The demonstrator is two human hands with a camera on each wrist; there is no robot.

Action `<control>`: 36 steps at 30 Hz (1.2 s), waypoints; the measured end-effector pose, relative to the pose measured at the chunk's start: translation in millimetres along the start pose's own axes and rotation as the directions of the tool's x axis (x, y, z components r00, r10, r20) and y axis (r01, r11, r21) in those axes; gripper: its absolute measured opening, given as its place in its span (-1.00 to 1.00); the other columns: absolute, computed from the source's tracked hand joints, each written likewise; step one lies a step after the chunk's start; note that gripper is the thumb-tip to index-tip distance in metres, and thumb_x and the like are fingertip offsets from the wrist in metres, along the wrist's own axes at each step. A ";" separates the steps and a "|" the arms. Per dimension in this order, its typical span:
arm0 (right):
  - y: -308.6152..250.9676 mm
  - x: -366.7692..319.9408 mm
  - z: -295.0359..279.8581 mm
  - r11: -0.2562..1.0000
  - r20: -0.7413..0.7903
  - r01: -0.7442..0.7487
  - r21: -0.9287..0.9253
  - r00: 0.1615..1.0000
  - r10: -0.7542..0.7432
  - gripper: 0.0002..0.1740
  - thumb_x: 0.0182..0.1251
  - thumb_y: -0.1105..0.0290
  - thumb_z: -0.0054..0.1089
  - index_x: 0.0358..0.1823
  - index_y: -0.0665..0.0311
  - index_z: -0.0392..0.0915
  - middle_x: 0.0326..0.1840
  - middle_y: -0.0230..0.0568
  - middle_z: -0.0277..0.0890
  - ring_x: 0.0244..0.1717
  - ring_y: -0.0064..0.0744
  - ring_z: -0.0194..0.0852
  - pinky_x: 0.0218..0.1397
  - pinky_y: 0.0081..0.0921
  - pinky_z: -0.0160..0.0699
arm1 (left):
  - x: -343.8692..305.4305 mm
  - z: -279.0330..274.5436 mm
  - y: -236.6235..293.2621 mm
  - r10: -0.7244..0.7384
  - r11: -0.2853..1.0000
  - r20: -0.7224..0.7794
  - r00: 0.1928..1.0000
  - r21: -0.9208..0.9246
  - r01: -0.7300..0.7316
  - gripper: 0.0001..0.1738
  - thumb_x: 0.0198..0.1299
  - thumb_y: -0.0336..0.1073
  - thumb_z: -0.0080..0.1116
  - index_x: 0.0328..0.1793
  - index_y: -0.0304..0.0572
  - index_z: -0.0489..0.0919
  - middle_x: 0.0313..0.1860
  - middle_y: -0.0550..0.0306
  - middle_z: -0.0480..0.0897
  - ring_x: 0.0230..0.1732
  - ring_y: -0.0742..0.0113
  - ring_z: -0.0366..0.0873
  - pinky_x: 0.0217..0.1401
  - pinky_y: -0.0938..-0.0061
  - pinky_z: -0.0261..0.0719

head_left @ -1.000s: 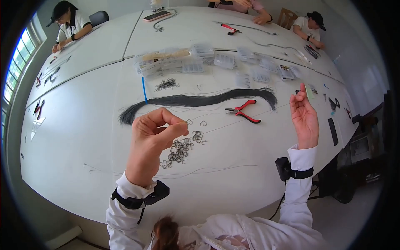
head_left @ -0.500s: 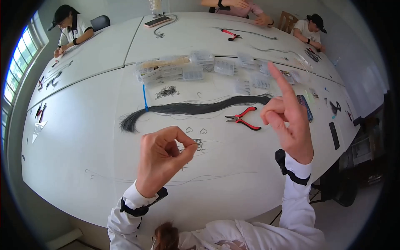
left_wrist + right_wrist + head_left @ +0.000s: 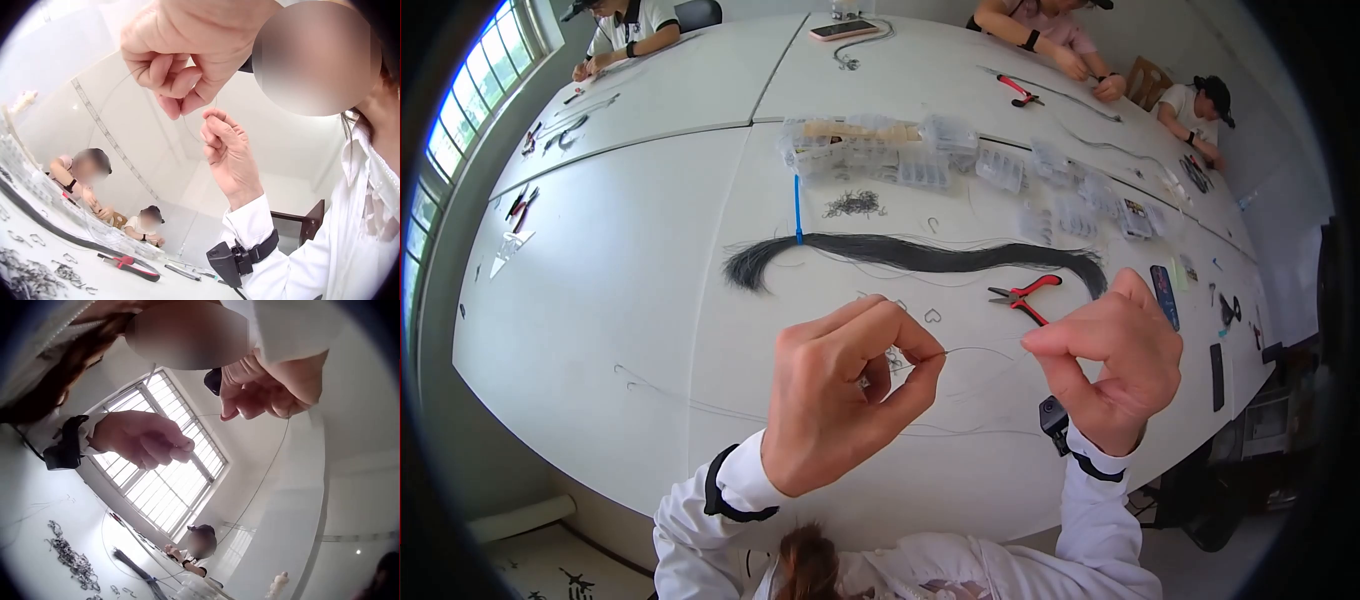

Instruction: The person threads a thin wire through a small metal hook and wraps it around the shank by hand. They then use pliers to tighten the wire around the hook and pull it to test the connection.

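Observation:
My left hand (image 3: 850, 390) is raised over the near part of the table, thumb and index finger pinching a thin dark line (image 3: 980, 349) at their tips. Anything small between those fingertips is hidden. Off to the right, my right hand (image 3: 1115, 360) pinches the line too, its fingers curled in. From the right hand, the line (image 3: 265, 469) hangs down in a long loop in the right wrist view. Below the hands lies a pile of small dark metal hooks (image 3: 75, 559). A heart-shaped wire piece (image 3: 933, 316) lies just beyond the left hand.
Red-handled pliers (image 3: 1030, 290) lie beyond the right hand. A long dark bundle of strands (image 3: 920, 256) with a blue tie (image 3: 798, 210) crosses the table. Behind it are more hooks (image 3: 855, 203) and clear plastic boxes (image 3: 1000, 170). Other people sit around the far edge.
My right hand came down and leftward from the far right, passed through a pointing pose, and now pinches the line. The left hand moved slightly right, still pinching. The head view shifted.

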State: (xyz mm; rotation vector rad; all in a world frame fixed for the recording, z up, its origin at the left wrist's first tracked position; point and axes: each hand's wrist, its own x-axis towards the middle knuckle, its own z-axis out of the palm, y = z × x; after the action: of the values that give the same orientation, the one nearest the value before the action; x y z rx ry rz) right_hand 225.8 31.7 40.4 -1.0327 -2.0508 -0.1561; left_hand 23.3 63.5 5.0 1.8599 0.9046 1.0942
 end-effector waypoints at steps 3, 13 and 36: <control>0.8 -2.2 4.7 0.999 -0.014 -0.008 0.035 1.000 0.009 -0.69 -0.34 0.59 0.44 -0.43 0.15 0.67 -0.62 -0.50 0.39 -0.64 -0.51 0.10 -0.57 -0.59 0.06 | 0.3 3.1 0.3 0.045 0.999 -0.007 0.999 0.020 -0.045 -0.86 -0.19 -0.62 0.24 -0.51 -0.26 0.53 -0.53 0.24 0.56 -0.72 0.65 0.31 -0.69 0.69 0.08; 0.8 -6.3 15.9 0.999 -0.015 -0.040 0.035 0.999 0.041 -0.65 -0.39 0.53 0.45 -0.41 0.05 0.69 -0.66 -0.55 0.16 -0.62 -0.52 0.02 -0.59 -0.59 -0.09 | -3.4 4.5 1.3 0.083 0.992 0.002 0.997 0.097 -0.083 -0.85 -0.17 -0.64 0.25 -0.45 -0.28 0.56 -0.45 0.19 0.59 -0.71 0.63 0.34 -0.68 0.70 0.18; -0.6 -3.8 21.2 0.995 0.017 0.017 -0.098 1.000 -0.015 -0.66 -0.54 0.46 0.40 -0.51 0.06 0.65 -0.59 -0.53 0.17 -0.56 -0.50 0.00 -0.58 -0.60 -0.08 | -3.3 7.7 -1.4 0.145 0.974 0.024 0.989 0.174 -0.147 -0.84 -0.14 -0.61 0.29 -0.43 -0.26 0.56 -0.45 0.19 0.60 -0.72 0.62 0.35 -0.71 0.69 0.24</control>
State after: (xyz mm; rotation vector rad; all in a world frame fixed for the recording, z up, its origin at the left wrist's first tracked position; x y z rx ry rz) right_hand 213.6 38.1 23.9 -1.0811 -2.0842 -0.2598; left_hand 28.8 59.3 0.1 2.1033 0.8932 1.1219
